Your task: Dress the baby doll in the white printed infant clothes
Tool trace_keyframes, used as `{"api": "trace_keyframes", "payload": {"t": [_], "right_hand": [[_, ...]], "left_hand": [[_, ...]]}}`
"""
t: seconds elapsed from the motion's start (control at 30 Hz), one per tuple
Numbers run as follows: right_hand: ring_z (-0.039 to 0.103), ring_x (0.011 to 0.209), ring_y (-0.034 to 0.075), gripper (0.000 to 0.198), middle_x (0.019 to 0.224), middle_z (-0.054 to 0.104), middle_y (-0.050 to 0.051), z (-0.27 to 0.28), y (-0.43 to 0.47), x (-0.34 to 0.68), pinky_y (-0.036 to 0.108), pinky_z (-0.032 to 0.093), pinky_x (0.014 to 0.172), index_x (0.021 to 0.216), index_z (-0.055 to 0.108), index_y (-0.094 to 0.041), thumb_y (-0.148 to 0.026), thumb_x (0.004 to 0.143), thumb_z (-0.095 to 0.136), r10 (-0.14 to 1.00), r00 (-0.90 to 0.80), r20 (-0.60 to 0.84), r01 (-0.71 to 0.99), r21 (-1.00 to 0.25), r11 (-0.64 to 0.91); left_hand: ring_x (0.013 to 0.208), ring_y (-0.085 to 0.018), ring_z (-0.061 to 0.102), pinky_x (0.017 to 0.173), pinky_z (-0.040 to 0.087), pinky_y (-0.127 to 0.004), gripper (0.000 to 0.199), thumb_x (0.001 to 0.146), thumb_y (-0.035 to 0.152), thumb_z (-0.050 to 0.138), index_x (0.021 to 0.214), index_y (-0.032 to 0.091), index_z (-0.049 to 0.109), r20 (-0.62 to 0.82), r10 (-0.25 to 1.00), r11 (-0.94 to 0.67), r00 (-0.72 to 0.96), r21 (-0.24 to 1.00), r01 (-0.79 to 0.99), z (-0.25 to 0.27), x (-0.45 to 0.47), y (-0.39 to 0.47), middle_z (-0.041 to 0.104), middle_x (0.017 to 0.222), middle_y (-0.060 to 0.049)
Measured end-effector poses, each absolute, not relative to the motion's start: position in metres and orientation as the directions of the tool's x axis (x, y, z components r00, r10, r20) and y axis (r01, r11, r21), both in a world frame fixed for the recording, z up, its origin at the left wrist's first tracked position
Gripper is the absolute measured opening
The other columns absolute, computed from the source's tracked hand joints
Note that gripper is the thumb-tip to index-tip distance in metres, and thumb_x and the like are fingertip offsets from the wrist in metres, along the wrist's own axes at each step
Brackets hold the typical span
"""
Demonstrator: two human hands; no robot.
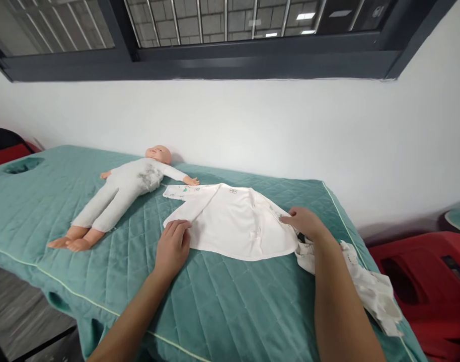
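A white long-sleeved baby shirt (226,221) lies spread out on the green quilted cover (230,296), with small printed patterns on its sleeves. My left hand (174,246) is closed at the shirt's lower left edge, fingers bent over the cloth. At the other side, my right hand (304,221) pinches the right sleeve between thumb and fingers. A baby doll (122,188) in a white cloth body lies on its back to the left, one hand touching or just beside the shirt's left sleeve. More white baby clothes (373,289) lie bunched by my right forearm, which partly hides them.
The covered bed stands against a white wall (233,125), below a dark-framed window (215,63) with metal bars. A hole (24,165) shows in the cover at the far left. Red plastic furniture (430,286) stands right of the bed; grey floor (18,296) shows at lower left.
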State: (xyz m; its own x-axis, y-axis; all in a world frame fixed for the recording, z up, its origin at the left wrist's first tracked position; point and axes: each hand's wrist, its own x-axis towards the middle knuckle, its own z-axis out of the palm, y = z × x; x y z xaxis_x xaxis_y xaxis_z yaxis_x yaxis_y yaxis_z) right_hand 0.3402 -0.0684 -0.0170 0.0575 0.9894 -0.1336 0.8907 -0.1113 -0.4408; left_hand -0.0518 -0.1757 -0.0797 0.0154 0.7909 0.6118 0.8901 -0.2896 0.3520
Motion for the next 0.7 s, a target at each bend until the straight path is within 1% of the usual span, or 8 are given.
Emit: {"api": "trace_keyframes", "payload": {"t": [0.1,0.2,0.27,0.37,0.5,0.6,0.67,0.7], "right_hand": [[0.057,0.072,0.017,0.02,0.078,0.065,0.0,-0.003,-0.079,0.319,0.026,0.037,0.06,0.073,0.057,-0.022,-0.041,0.079,0.061,1.0,-0.022,0.0,0.814,-0.58,0.017],[0.061,0.082,0.017,0.012,0.09,0.068,-0.002,0.006,-0.094,0.279,0.026,0.044,0.072,0.083,0.061,-0.023,-0.034,0.078,0.062,0.962,-0.239,0.132,0.619,-0.742,0.256],[0.064,0.092,0.019,0.015,0.099,0.071,-0.002,0.004,-0.102,0.253,0.028,0.046,0.082,0.091,0.065,-0.024,-0.024,0.076,0.061,0.907,-0.401,0.129,0.524,-0.779,0.343],[0.064,0.104,0.021,0.031,0.112,0.072,0.0,-0.005,-0.109,0.233,0.033,0.046,0.093,0.101,0.069,-0.025,-0.015,0.073,0.06,0.843,-0.535,0.058,0.479,-0.801,0.359],[0.064,0.102,0.021,0.029,0.111,0.072,0.001,-0.004,-0.104,0.253,0.033,0.048,0.091,0.102,0.069,-0.024,-0.016,0.076,0.059,0.845,-0.534,0.035,0.466,-0.822,0.328],[0.065,0.088,0.02,0.03,0.11,0.071,0.003,0.005,-0.092,0.298,0.03,0.051,0.076,0.109,0.068,-0.023,-0.027,0.081,0.059,0.912,-0.411,0.01,0.49,-0.841,0.23],[0.064,0.086,0.021,0.036,0.108,0.07,0.005,0.004,-0.083,0.329,0.031,0.051,0.074,0.114,0.067,-0.023,-0.029,0.079,0.062,0.994,-0.075,0.076,0.625,-0.773,0.106],[0.064,0.089,0.022,0.041,0.108,0.07,0.006,0.002,-0.079,0.343,0.033,0.051,0.078,0.119,0.065,-0.021,-0.026,0.078,0.061,0.98,0.12,0.16,0.671,-0.74,0.039]], "left_hand": [[0.111,-0.025,0.062,0.098,0.052,-0.044,0.027,0.092,0.015,0.044,0.106,0.022,0.065,0.6,0.795,-0.312,0.09,0.278,0.908,-0.079,-0.047,-0.176,0.07,0.111,-0.009],[0.123,-0.025,0.059,0.106,0.048,-0.046,0.031,0.093,0.015,0.045,0.116,0.021,0.065,0.52,0.821,-0.395,0.237,0.216,0.893,-0.076,-0.029,-0.17,0.069,0.123,-0.009],[0.13,-0.024,0.055,0.111,0.045,-0.045,0.034,0.096,0.02,0.044,0.124,0.02,0.063,0.445,0.839,-0.44,0.312,0.219,0.871,-0.074,-0.011,-0.161,0.065,0.133,-0.008],[0.14,-0.025,0.047,0.117,0.039,-0.048,0.039,0.1,0.029,0.04,0.135,0.021,0.058,0.348,0.863,-0.46,0.367,0.239,0.855,-0.071,0.017,-0.144,0.056,0.147,-0.007],[0.145,-0.026,0.04,0.121,0.031,-0.05,0.042,0.1,0.032,0.04,0.14,0.023,0.054,0.3,0.881,-0.442,0.365,0.25,0.861,-0.07,0.037,-0.127,0.049,0.153,-0.007],[0.144,-0.024,0.042,0.121,0.032,-0.049,0.042,0.1,0.032,0.042,0.138,0.023,0.055,0.297,0.894,-0.418,0.336,0.282,0.863,-0.07,0.036,-0.124,0.05,0.152,-0.007],[0.142,-0.024,0.044,0.121,0.033,-0.048,0.041,0.1,0.033,0.042,0.136,0.023,0.057,0.291,0.901,-0.407,0.323,0.306,0.86,-0.071,0.033,-0.125,0.052,0.151,-0.006],[0.142,-0.023,0.044,0.121,0.033,-0.048,0.04,0.1,0.033,0.042,0.135,0.023,0.057,0.286,0.903,-0.405,0.321,0.316,0.858,-0.071,0.032,-0.125,0.052,0.151,-0.006]]}}
